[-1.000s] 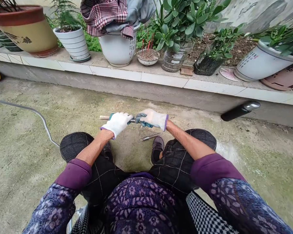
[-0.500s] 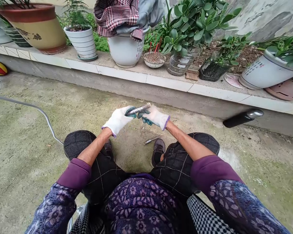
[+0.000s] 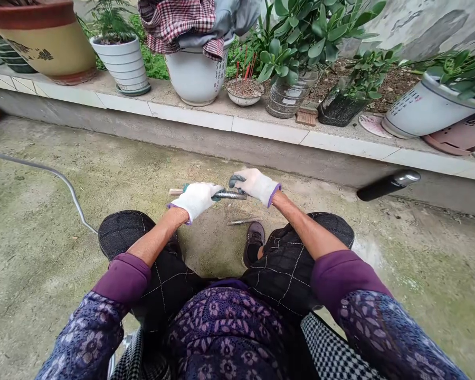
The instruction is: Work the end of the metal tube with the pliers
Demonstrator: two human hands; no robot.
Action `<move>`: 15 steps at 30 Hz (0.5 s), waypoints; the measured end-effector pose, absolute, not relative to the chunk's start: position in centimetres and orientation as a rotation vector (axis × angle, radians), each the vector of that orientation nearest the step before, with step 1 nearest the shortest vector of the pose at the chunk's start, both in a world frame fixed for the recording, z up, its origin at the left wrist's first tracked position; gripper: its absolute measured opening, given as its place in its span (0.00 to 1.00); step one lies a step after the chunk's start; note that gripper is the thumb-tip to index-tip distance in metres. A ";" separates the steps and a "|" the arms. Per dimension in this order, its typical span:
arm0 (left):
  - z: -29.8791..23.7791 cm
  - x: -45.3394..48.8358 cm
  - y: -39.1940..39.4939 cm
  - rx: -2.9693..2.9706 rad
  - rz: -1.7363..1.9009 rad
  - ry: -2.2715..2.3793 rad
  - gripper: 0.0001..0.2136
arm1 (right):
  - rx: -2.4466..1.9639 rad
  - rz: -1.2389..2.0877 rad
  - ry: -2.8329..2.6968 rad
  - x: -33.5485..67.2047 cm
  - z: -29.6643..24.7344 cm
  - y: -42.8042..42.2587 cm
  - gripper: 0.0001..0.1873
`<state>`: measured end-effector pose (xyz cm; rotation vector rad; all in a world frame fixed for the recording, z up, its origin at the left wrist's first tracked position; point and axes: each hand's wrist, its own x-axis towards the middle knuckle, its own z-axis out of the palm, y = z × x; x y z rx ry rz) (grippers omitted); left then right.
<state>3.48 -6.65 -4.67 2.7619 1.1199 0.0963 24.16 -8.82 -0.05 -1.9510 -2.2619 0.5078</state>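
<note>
I sit with both gloved hands held out above my knees. My left hand (image 3: 196, 198) is closed round a tool with a wooden handle end sticking out to the left and a metal rod (image 3: 230, 195) pointing right. My right hand (image 3: 256, 184) hovers just above the rod's right end with fingers curled and slightly apart, not clearly gripping it. A second metal rod (image 3: 243, 221) lies on the concrete ground below, beside my right shoe (image 3: 254, 241).
A tiled ledge (image 3: 190, 117) runs across the back with several plant pots, a checked cloth over a white pot (image 3: 196, 74). A grey pipe (image 3: 55, 177) curves over the ground at left. A black cylinder (image 3: 388, 184) lies at right by the ledge.
The rod was tilted up and held between both hands; now it lies level in my left hand, and my right hand has lifted off to just above its right end.
</note>
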 end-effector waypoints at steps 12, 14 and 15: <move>-6.1 1.4 -4.7 1.993 0.859 1.066 0.21 | -1.815 1.098 -1.719 21.0 -1.4 -8.9 0.10; -6.2 1.4 -4.3 2.007 0.851 1.142 0.21 | -1.849 1.101 -1.835 20.2 -1.5 -9.7 0.11; -6.2 1.5 -4.2 2.059 0.805 1.192 0.20 | -1.855 1.106 -1.898 20.0 -1.5 -10.1 0.11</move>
